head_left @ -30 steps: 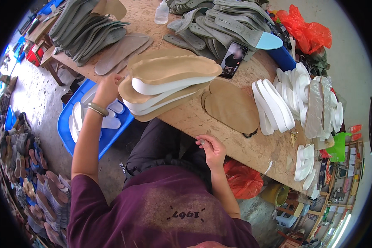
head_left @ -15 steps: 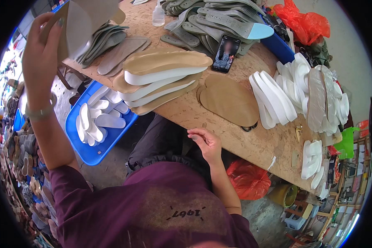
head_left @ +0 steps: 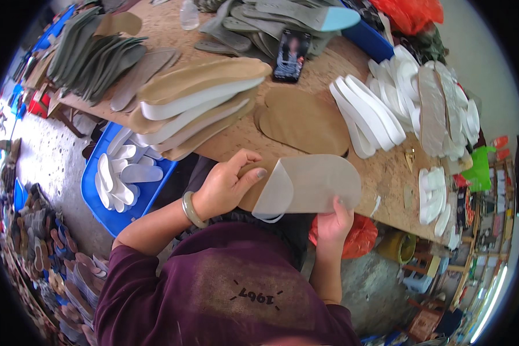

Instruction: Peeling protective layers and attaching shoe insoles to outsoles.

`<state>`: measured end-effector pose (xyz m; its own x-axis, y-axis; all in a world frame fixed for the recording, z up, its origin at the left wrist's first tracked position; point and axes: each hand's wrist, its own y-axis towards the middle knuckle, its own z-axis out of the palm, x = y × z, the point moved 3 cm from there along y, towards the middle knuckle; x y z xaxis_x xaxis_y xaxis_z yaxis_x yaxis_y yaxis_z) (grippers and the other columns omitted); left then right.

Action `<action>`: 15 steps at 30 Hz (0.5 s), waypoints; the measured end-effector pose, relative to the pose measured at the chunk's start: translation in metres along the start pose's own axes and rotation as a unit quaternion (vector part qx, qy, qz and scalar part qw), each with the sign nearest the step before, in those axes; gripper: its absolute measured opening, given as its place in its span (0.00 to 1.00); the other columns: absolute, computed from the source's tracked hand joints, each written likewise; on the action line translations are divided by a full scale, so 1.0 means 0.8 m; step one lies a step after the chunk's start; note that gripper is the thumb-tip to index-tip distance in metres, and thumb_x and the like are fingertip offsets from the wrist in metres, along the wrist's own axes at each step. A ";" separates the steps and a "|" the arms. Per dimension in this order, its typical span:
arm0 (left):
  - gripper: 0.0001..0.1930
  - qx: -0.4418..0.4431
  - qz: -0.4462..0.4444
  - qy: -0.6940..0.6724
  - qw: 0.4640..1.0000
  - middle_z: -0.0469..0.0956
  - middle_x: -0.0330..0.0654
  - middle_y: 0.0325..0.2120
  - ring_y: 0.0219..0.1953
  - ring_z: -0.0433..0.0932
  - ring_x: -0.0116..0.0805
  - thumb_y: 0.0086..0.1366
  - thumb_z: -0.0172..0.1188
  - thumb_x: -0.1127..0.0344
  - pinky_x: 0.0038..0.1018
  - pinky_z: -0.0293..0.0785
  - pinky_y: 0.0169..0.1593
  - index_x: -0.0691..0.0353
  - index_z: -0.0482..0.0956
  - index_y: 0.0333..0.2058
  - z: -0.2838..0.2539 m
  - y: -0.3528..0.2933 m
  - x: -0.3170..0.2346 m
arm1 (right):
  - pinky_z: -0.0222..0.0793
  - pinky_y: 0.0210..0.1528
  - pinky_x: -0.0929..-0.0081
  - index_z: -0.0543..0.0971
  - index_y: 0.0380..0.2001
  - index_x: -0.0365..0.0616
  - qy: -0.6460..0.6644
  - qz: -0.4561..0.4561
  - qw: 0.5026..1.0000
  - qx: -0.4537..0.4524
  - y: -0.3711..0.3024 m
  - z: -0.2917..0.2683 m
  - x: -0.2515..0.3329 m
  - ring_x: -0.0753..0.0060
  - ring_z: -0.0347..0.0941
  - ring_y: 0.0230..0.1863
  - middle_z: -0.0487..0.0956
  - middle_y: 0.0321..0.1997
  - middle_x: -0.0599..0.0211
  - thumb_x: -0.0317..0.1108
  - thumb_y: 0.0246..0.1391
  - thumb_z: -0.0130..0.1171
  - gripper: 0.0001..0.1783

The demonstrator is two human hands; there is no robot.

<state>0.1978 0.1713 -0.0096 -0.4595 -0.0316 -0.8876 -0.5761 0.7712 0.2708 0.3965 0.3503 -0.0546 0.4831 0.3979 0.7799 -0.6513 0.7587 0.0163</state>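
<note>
Both hands hold one tan insole-shaped sheet (head_left: 317, 183) just over the near edge of the wooden workbench (head_left: 386, 173). My left hand (head_left: 228, 184), with a pale green bangle on its wrist, pinches the sheet's left end, where a thin layer curls up. My right hand (head_left: 333, 222) grips the lower right edge from below. A stack of tan and white insoles (head_left: 196, 104) lies on the bench beyond my left hand. A flat brown sole-shaped piece (head_left: 305, 118) lies just past the held sheet.
Grey insoles (head_left: 92, 55) are fanned at the far left, more grey ones with a phone (head_left: 291, 55) at the back, white insoles (head_left: 398, 104) to the right. A blue tray (head_left: 92, 196) of white pieces sits under the bench on the left. Shoe parts (head_left: 40, 254) cover the floor.
My left hand, raised high at the left with a piece half a second ago, has come down to the bench edge. My right hand has risen from my lap; both now hold the tan sheet.
</note>
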 end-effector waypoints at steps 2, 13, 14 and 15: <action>0.14 0.011 -0.036 0.032 0.999 0.79 0.50 0.33 0.34 0.80 0.46 0.67 0.60 0.65 0.32 0.75 0.39 0.64 0.72 0.48 0.005 0.009 0.015 | 0.65 0.64 0.57 0.63 0.64 0.37 -0.021 0.004 0.999 -0.048 0.007 -0.013 -0.010 0.55 0.69 0.62 0.72 0.62 0.57 0.28 0.60 0.55 0.29; 0.48 0.073 0.218 0.078 0.970 0.49 0.62 0.68 0.68 0.57 0.59 0.55 0.70 0.48 0.45 0.61 0.65 0.65 0.56 0.67 0.068 0.020 -0.042 | 0.66 0.61 0.67 0.62 0.60 0.35 -0.195 -0.026 0.978 0.062 0.002 0.084 0.004 0.66 0.69 0.58 0.69 0.59 0.57 0.34 0.55 0.66 0.35; 0.48 0.096 0.226 0.053 0.968 0.46 0.63 0.69 0.69 0.54 0.59 0.60 0.65 0.46 0.43 0.60 0.66 0.65 0.50 0.69 0.067 0.020 -0.039 | 0.66 0.61 0.68 0.60 0.61 0.37 -0.179 -0.007 0.979 0.099 0.005 0.088 0.009 0.66 0.67 0.59 0.68 0.59 0.57 0.34 0.50 0.71 0.40; 0.48 0.093 0.224 0.054 0.969 0.46 0.63 0.69 0.69 0.54 0.59 0.60 0.65 0.46 0.43 0.60 0.66 0.65 0.50 0.69 0.066 0.018 -0.036 | 0.66 0.61 0.68 0.60 0.61 0.37 -0.180 -0.005 0.978 0.102 0.007 0.091 0.010 0.66 0.67 0.59 0.68 0.59 0.57 0.34 0.50 0.71 0.40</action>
<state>0.2386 0.2168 0.0006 -0.7092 0.2734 -0.6498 -0.1755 0.8243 0.5383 0.3543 0.3202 -0.0025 0.2767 0.1568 0.9481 -0.7687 0.6281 0.1205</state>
